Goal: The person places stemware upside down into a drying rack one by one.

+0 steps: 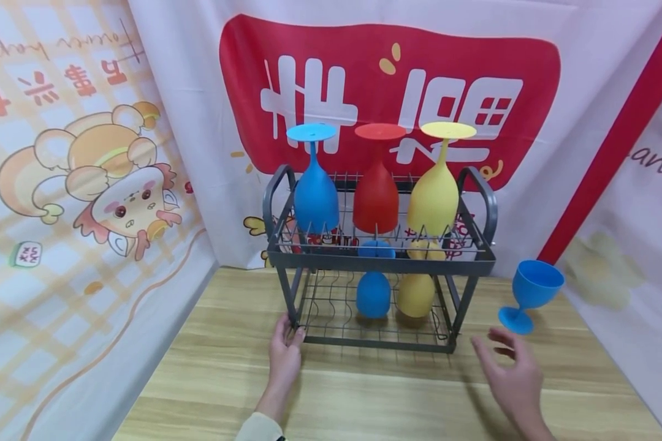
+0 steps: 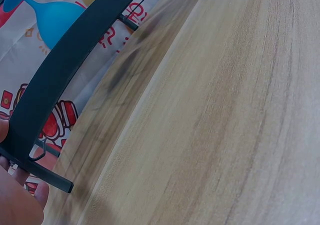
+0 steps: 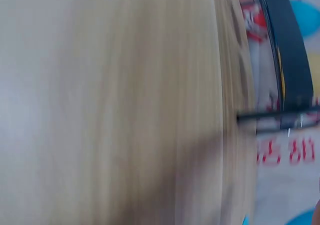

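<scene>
A dark two-tier metal rack (image 1: 380, 263) stands on the wooden table. My left hand (image 1: 284, 355) grips its lower front left corner; in the left wrist view the thumb and fingers lie on both sides of the frame (image 2: 42, 92). To the right of the rack, my right hand (image 1: 513, 373) is raised over the table, fingers loosely bent, holding nothing. Just beyond it a blue goblet (image 1: 536, 285) stands upright. Upside down on the top tier are a blue goblet (image 1: 316, 199), a red goblet (image 1: 376, 202) and a yellow goblet (image 1: 433, 202).
On the rack's lower tier, a blue goblet (image 1: 373, 295) and a yellow goblet (image 1: 416, 295) are upside down, partly hidden by the upper tier. Printed cloth (image 1: 187, 92) hangs behind and at both sides of the wooden table (image 1: 364, 392). The right wrist view is blurred.
</scene>
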`<state>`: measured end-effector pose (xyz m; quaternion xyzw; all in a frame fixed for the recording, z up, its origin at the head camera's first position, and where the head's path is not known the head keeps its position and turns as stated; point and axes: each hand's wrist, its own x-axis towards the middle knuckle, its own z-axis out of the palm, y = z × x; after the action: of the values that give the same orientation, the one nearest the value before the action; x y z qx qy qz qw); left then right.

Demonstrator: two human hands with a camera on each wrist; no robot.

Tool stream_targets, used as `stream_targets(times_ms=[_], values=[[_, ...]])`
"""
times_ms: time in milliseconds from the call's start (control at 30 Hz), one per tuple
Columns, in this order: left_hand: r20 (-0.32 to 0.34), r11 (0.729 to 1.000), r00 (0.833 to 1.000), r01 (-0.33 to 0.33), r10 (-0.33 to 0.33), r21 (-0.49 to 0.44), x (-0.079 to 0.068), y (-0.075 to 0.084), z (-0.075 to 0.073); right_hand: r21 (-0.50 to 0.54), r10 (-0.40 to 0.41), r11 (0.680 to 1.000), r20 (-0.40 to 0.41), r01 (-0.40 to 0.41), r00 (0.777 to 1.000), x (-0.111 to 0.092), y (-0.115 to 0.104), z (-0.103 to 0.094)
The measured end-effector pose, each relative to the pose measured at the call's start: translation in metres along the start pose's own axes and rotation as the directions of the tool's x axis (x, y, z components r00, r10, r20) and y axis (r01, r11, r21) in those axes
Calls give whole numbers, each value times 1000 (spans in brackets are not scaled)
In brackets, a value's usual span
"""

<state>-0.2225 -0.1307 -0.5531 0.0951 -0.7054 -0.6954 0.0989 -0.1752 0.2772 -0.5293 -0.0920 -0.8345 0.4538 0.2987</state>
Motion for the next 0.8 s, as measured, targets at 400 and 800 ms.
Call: stream_targets(times_ms=[400,800], values=[[-8,1000,1000,-1,1,9,-1,3,3,-55,479,877,61,-477,876,79,49,-36],[4,1000,1000,-4,4,12,-4,3,0,-32,526,850,132,-526,840,124,63,-40]])
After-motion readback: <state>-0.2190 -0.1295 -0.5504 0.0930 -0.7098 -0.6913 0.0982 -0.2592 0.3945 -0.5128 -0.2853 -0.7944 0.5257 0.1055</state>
